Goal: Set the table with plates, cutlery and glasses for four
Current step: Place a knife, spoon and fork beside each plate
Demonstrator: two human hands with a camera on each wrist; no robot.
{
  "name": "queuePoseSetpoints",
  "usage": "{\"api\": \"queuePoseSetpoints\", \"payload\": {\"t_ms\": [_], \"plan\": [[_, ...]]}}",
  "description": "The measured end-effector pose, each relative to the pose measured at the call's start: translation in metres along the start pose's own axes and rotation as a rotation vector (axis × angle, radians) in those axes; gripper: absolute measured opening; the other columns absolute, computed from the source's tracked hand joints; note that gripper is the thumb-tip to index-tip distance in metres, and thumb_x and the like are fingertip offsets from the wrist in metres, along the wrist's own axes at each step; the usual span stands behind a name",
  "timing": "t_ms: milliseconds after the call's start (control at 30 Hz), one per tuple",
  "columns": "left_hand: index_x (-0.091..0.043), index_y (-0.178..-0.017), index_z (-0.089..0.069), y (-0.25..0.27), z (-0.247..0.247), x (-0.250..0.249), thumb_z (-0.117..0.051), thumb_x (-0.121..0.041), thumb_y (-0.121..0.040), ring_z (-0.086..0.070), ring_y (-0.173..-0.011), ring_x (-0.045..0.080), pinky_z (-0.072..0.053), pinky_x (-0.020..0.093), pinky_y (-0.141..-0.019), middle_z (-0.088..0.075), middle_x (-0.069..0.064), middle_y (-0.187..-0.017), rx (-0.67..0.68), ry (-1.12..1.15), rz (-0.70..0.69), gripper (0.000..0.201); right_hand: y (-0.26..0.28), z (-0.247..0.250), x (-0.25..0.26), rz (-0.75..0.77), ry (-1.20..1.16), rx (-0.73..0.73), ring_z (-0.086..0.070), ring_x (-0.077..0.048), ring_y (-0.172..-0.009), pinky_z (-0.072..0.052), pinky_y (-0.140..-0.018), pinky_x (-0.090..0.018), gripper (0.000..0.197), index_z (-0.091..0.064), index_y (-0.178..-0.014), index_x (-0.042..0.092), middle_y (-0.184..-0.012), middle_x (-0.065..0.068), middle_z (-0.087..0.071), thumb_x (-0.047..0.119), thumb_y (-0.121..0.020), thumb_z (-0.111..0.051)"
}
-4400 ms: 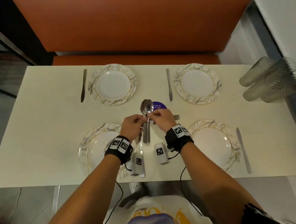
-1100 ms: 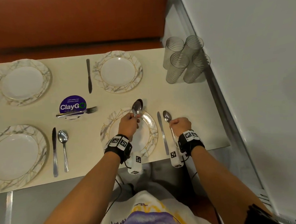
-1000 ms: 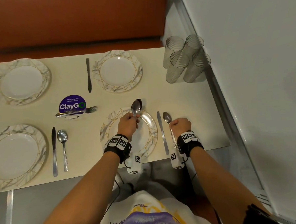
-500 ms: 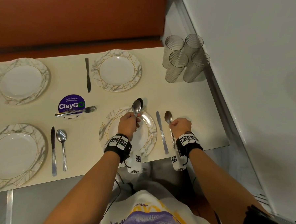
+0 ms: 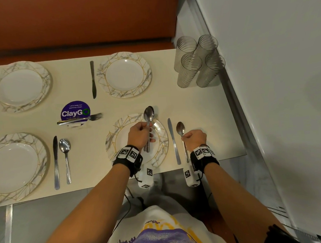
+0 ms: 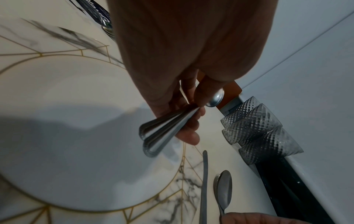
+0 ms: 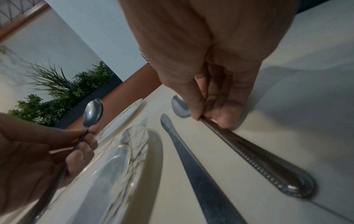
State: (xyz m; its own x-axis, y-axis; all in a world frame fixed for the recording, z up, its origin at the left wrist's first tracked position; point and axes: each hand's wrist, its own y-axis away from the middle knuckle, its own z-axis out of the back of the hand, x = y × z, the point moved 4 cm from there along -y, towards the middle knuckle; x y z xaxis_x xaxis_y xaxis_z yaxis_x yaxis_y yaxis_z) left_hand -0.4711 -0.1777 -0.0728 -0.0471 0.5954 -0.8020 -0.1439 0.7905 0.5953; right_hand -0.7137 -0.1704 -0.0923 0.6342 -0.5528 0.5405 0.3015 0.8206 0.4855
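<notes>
My right hand (image 5: pixel 184 137) pinches the neck of a spoon (image 5: pixel 180 128) that lies on the table just right of a knife (image 5: pixel 173 141). In the right wrist view its beaded handle (image 7: pixel 249 151) rests flat on the table beside the knife (image 7: pixel 191 159). My left hand (image 5: pixel 149 133) hovers over the near right plate (image 5: pixel 119 127) and grips two spoons (image 5: pixel 148 113), bowls pointing away. Their handles (image 6: pixel 162 131) fan out below the fingers. The near left plate (image 5: pixel 15 166) has a knife (image 5: pixel 55 162) and a spoon (image 5: pixel 66 159) beside it.
Several ribbed glasses (image 5: pixel 197 61) stand clustered at the far right corner by the wall. Forks (image 5: pixel 79 119) lie across a purple ClayGo sticker (image 5: pixel 75 109) mid-table. Two far plates (image 5: pixel 22 86) (image 5: pixel 125 74) flank a knife (image 5: pixel 93 79). An orange bench runs behind the table.
Since the oldest frame a spoon has been laid by the near left knife and both hands have moved to the near right setting. Over the last second the right hand's spoon slid slightly toward me.
</notes>
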Motion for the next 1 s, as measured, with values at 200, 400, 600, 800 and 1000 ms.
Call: {"api": "queuePoseSetpoints", "payload": {"t_ms": [200, 400, 600, 800, 1000], "plan": [[-0.005, -0.103, -0.071, 0.001, 0.001, 0.000, -0.053, -0.009, -0.103, -0.063, -0.069, 0.020, -0.060, 0.038, -0.068, -0.066, 0.008, -0.087, 0.003, -0.043, -0.019, 0.018, 0.000, 0.002, 0.002, -0.007, 0.005, 0.005, -0.071, -0.024, -0.066, -0.064, -0.070, -0.038, 0.036, -0.063, -0.055, 0.028, -0.063, 0.003, -0.065, 0.011, -0.084, -0.078], [-0.004, -0.106, -0.070, 0.001, 0.004, 0.000, -0.051, -0.007, -0.104, -0.063, -0.068, 0.019, -0.059, 0.033, -0.062, -0.066, 0.007, -0.087, 0.007, -0.061, -0.027, 0.019, -0.002, 0.000, 0.000, -0.022, -0.027, 0.001, -0.071, -0.023, -0.066, -0.064, -0.069, -0.040, 0.011, -0.078, -0.072, 0.014, -0.069, 0.000, -0.071, 0.012, -0.083, -0.079], [-0.003, -0.106, -0.070, 0.002, 0.001, -0.002, -0.055, -0.012, -0.105, -0.063, -0.066, 0.017, -0.058, 0.029, -0.059, -0.067, 0.005, -0.084, 0.021, -0.073, -0.040, 0.018, -0.003, 0.000, -0.002, -0.030, -0.026, -0.009, -0.071, -0.022, -0.064, -0.064, -0.068, -0.039, 0.008, -0.079, -0.074, 0.014, -0.070, -0.001, -0.073, 0.014, -0.082, -0.080], [-0.010, -0.099, -0.071, 0.001, 0.002, -0.002, -0.057, -0.018, -0.105, -0.062, -0.064, 0.016, -0.050, 0.029, -0.057, -0.072, 0.000, -0.079, 0.016, -0.096, -0.047, 0.017, -0.005, -0.001, 0.000, -0.030, -0.013, -0.003, -0.071, -0.022, -0.063, -0.064, -0.067, -0.038, 0.006, -0.080, -0.077, 0.012, -0.071, -0.003, -0.073, 0.015, -0.082, -0.081], [-0.011, -0.102, -0.073, 0.005, 0.003, -0.009, -0.054, -0.019, -0.106, -0.050, -0.046, 0.005, -0.033, 0.013, -0.037, -0.066, -0.002, -0.075, -0.006, -0.159, -0.060, 0.020, 0.001, 0.011, 0.019, 0.058, 0.050, -0.093, -0.063, -0.014, -0.071, -0.050, -0.067, -0.023, 0.010, -0.073, -0.086, 0.017, -0.087, -0.002, -0.073, 0.020, -0.092, -0.066]]}}
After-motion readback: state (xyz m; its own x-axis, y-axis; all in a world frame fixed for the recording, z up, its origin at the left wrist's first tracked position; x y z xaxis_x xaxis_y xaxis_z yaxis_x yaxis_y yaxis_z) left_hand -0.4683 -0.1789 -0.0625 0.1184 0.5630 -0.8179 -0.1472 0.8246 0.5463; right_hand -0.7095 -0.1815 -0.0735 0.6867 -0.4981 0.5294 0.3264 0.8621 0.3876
